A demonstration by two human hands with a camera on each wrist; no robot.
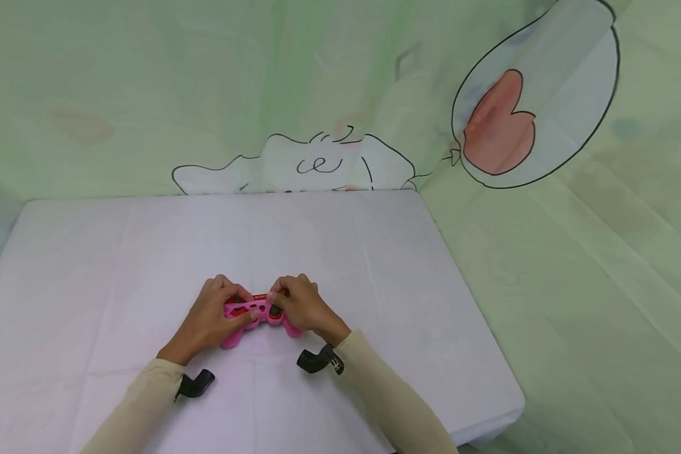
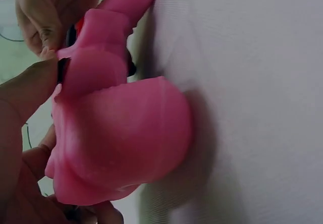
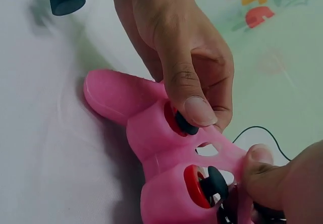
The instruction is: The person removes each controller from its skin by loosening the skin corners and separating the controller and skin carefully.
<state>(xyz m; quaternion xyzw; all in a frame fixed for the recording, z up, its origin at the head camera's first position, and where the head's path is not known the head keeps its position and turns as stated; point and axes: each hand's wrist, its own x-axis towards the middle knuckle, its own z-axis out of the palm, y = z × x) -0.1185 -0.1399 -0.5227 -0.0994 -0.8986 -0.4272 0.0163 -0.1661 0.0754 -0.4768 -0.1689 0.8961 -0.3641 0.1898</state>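
A pink silicone cover [image 1: 292, 329] sits around a red game controller [image 1: 259, 296] with black thumbsticks [image 3: 218, 183]. My left hand [image 1: 211, 315] grips its left side, thumb across the front by one stick and fingers behind. On the other side my right hand [image 1: 303, 304] pinches the cover's upper edge between thumb and fingers. In the right wrist view, the cover's middle openings gape beside my right thumb [image 3: 260, 166]. The left wrist view shows the cover's rounded left grip [image 2: 131, 133] close over the cloth, with the left fingers partly hidden behind it.
A white cloth covers the table [image 1: 147, 265]. A green curtain [image 1: 204, 75] with a drawn balloon [image 1: 567, 94] hangs behind and to the right. Small black wrist cameras [image 1: 316, 359] stick out below both wrists.
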